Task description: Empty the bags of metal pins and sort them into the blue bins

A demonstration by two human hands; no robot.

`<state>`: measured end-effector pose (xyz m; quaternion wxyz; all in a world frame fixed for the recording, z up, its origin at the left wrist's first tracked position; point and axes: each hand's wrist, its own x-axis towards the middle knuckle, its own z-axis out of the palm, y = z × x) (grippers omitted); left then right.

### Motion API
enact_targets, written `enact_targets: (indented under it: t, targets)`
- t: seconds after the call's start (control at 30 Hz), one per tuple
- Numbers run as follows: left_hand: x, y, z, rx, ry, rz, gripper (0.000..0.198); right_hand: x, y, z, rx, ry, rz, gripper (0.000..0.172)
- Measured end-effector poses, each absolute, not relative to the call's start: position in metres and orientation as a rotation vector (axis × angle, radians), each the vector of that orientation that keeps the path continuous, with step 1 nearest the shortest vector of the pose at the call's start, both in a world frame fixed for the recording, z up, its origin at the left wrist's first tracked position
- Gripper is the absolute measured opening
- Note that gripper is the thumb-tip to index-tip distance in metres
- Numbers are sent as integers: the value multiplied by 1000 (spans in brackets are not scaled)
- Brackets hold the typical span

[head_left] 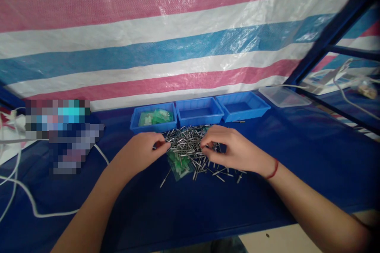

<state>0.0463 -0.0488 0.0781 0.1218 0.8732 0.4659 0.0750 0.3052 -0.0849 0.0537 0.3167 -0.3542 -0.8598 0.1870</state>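
A heap of small metal pins (187, 144) lies on the blue table top, partly over a small green plastic bag (179, 164). My left hand (145, 150) rests at the heap's left edge, thumb and fingers pinched on something I cannot make out among the pins. At the right side of the heap my right hand (230, 148), a red string round its wrist, has its fingers curled down into the pins. Loose pins (221, 174) lie scattered in front of that hand.
Three blue bins stand in a row behind the heap: the left bin (152, 118) holds green bags, the middle bin (198, 111) and right bin (242, 105) look bare. A clear lid (283, 95) lies beyond them. White cables (26, 197) trail on the left. A striped tarp hangs behind.
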Motion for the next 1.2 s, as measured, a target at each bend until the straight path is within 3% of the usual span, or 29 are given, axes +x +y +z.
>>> enact_targets:
  t: [0.23,0.5,0.97,1.2]
  targets:
    - [55,-62,71,2441,1380,36,32,257,-106,30,-716,-2573,65,21]
    - [51,-60,70,2394,1279,103,29,256,-108,27,-788,-2602,-104,18]
    - [57,-61,73,2207,1298,371,32,254,-107,24,-765,-2377,-65,16]
    - [60,-61,76,2208,1186,569,30,259,-98,28,-911,-1838,324,10]
